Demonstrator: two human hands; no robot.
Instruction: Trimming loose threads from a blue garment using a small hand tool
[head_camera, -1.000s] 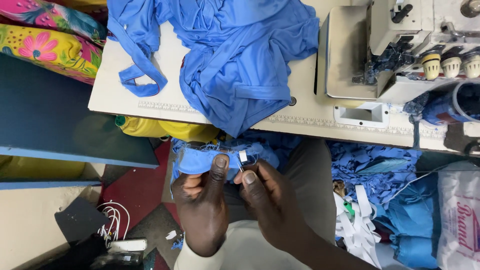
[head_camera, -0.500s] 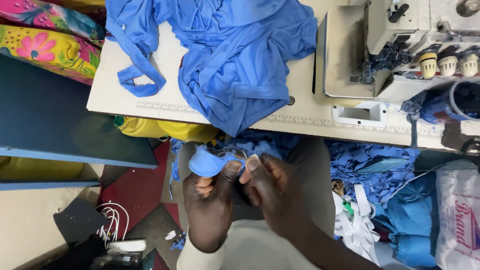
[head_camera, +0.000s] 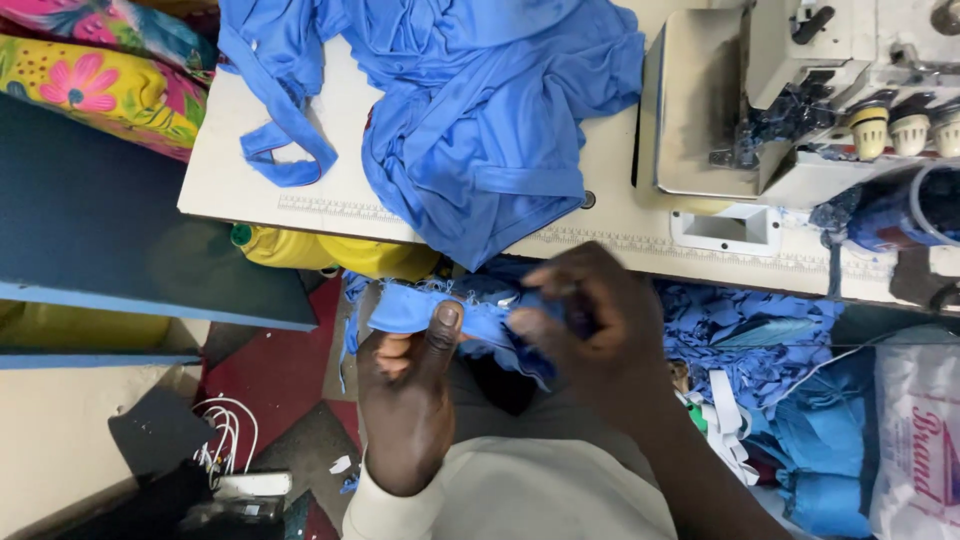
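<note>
Head view: a small blue fabric piece (head_camera: 440, 310) is held just below the sewing table (head_camera: 620, 215) edge, its long axis running left to right between both hands. It is pinched under the left hand (head_camera: 405, 400) thumb, while the blurred right hand (head_camera: 590, 320) is closed over its right end.

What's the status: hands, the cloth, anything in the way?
Left hand pinching blue cloth piece. Right hand gripping its other end, blurred. Blue garment heaped on table above; nothing between.
</note>
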